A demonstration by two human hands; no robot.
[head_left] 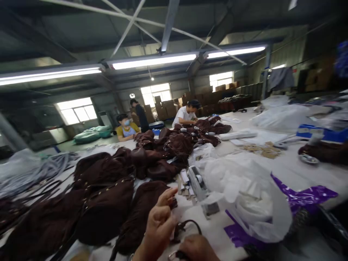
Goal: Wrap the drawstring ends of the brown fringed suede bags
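My left hand (159, 223) is raised at the front of the table, fingers bent, with a gap between forefinger and thumb and nothing visible between them. Just behind it lies a dark brown bag (144, 208). To its right, low at the frame's bottom edge, my right hand (199, 248) is closed around a dark strap (182, 255) with a metal ring (172, 256) beside it. A thin dark strap (194, 222) curves up between the hands; where its ends run is hidden. More brown bags (106, 210) lie to the left.
A heap of brown bags (174, 145) covers the table's middle. On the right are clear plastic bags (231, 177), purple film (307, 195), a tape dispenser (198, 181) and a blue tray (310, 132). People work across the table, one in a white shirt (182, 116).
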